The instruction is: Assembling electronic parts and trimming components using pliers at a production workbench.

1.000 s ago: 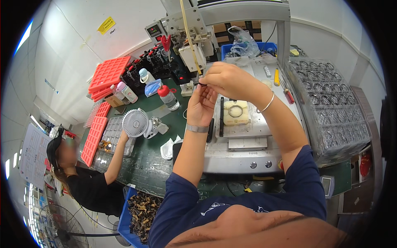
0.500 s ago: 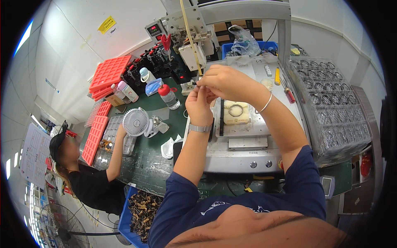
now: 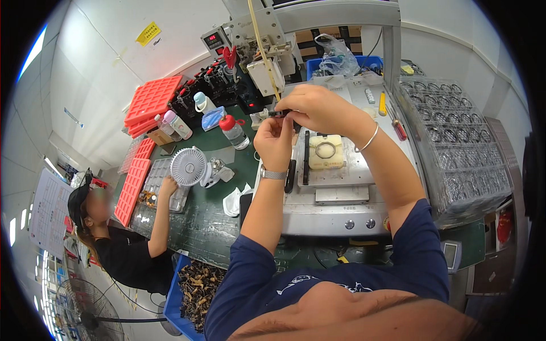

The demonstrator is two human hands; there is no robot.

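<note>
Both my hands meet in front of the bench machine [image 3: 265,77], holding a small dark strip-like part [image 3: 277,113] between their fingertips. My left hand [image 3: 274,142] pinches it from below, thumb upward. From the right, my right hand [image 3: 321,108] closes its fingers on the same part; its exact kind is too small to make out. Below my right forearm a metal ring [image 3: 325,150] rests on a cream-coloured block [image 3: 333,165], which sits on the machine's metal plate [image 3: 358,177]. A black pen-like tool [image 3: 290,176] lies beside my left wrist.
A red-capped bottle [image 3: 234,135] and a white fan [image 3: 189,167] stand left on the green table. Stacked clear trays of rings [image 3: 455,142] rise at right. A screwdriver [image 3: 398,130] and yellow cutter [image 3: 382,104] lie nearer. At left, a co-worker's hand [image 3: 168,186] reaches over trays.
My hands have drawn slightly apart, and the dark part now shows more between my fingertips. The left hand has dropped a little. The co-worker's hand has moved slightly lower.
</note>
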